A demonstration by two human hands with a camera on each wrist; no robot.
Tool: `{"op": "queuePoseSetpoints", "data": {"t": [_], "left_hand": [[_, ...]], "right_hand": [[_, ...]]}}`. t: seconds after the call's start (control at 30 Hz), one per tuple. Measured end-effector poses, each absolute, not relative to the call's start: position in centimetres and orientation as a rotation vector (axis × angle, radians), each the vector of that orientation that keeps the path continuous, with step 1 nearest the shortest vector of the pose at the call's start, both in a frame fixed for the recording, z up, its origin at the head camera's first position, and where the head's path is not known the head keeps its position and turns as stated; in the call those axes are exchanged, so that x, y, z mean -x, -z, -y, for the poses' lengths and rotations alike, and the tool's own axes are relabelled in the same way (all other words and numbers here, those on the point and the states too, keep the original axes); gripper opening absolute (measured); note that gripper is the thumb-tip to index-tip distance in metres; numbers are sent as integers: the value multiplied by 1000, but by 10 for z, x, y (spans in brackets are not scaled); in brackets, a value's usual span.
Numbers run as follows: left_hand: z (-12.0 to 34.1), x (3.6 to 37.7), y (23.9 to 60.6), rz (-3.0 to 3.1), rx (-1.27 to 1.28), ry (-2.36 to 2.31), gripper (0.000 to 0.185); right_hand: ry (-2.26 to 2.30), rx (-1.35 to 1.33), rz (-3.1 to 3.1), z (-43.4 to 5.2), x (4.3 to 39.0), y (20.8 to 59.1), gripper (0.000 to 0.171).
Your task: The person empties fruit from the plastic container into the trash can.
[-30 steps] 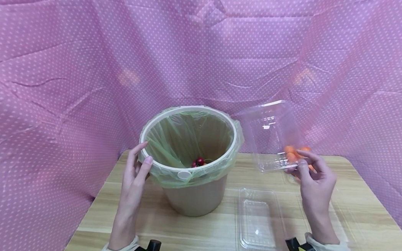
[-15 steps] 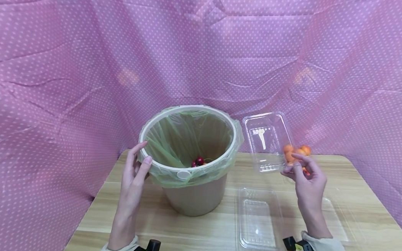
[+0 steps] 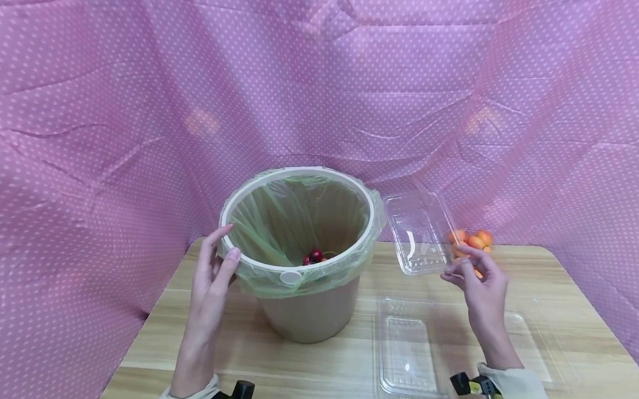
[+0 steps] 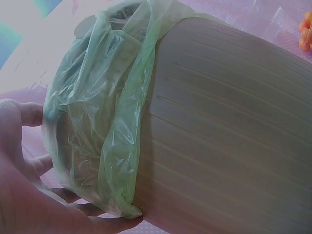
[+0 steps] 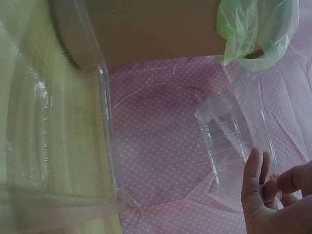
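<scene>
A bin (image 3: 307, 315) with a pale green liner bag (image 3: 270, 288) folded over its rim stands left of the middle of the table. My left hand (image 3: 212, 284) grips the bin's rim at its near left, thumb and fingers over the bag. Inside the bin, dark red cherries (image 3: 315, 257) show beside a bit of orange. My right hand (image 3: 481, 289) pinches the edge of a clear plastic box (image 3: 418, 236), held tilted in the air right of the bin. Through the box no contents show. Orange fruits (image 3: 479, 240) lie just behind that hand, partly covered by it.
A second clear plastic box (image 3: 405, 357) lies on the wooden table (image 3: 341, 378) at the front, right of the bin. Another clear container (image 3: 527, 346) lies further right, beside my right wrist. Pink dotted cloth (image 3: 326, 90) hangs round the back and sides.
My right hand has moved left, bringing the clear plastic box closer to the bin and a little lower. More of the orange fruits behind it show. My left hand stays on the rim.
</scene>
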State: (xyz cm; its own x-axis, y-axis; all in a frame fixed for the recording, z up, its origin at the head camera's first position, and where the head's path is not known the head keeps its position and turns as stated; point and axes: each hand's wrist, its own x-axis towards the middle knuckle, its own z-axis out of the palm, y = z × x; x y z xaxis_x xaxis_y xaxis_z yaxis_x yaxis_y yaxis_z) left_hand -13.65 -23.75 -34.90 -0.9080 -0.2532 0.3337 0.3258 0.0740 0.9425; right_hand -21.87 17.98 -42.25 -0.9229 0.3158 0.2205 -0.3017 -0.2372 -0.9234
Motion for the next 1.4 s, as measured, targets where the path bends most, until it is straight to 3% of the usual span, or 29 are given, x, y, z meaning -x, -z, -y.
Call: {"op": "queuePoseSetpoints", "data": {"t": [0.8,1.4], "left_hand": [[237,134,349,1959,57,1882,45],[237,134,348,1956,69,1866,45]], "right_hand": [[-2402,-74,1792,-190,231,449,27],[-2293,-30,2156,-189,240,452,25]]}}
